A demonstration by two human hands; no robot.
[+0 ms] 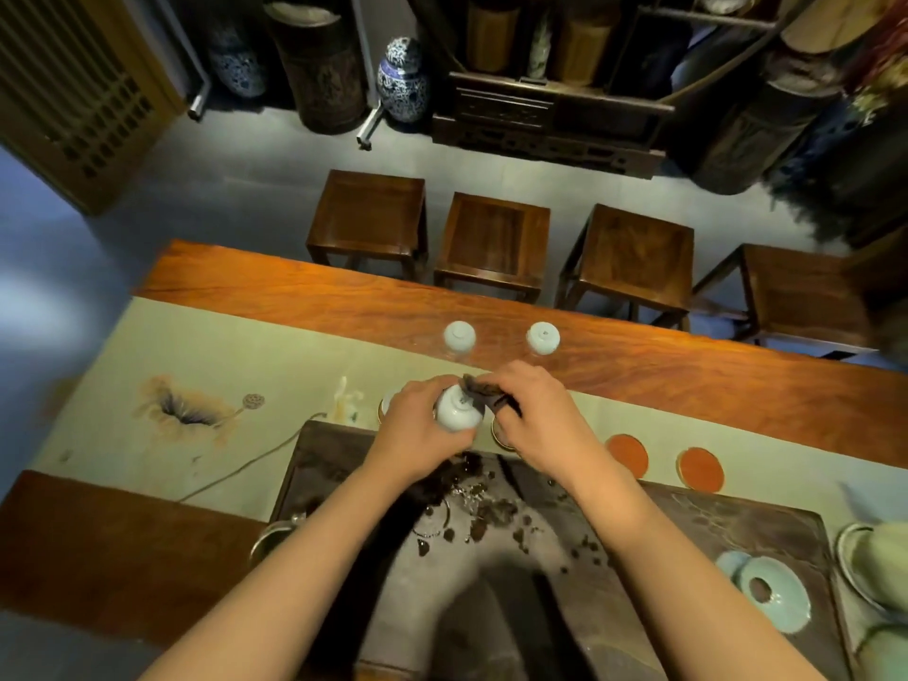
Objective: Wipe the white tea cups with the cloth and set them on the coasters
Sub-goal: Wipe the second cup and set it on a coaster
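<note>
My left hand (410, 425) grips a white tea cup (457, 410) above the far edge of the dark tea tray. My right hand (533, 410) pinches a dark brown cloth (491, 393) and presses it against the cup's upper side. Two more white cups stand upside down on the wooden table beyond: one (460, 335) to the left, one (543, 337) to the right. Two orange coasters (628, 454) (701, 468) lie on the pale runner to the right. A gold-rimmed coaster (501, 435) peeks out under my right hand, another (385, 403) behind my left hand.
The dark stone tea tray (712, 523) carries scattered wet tea leaves (481, 508) and a pale blue lid (774, 599). A pale green vessel (879, 567) sits at the right edge. Several wooden stools (494, 238) line the table's far side.
</note>
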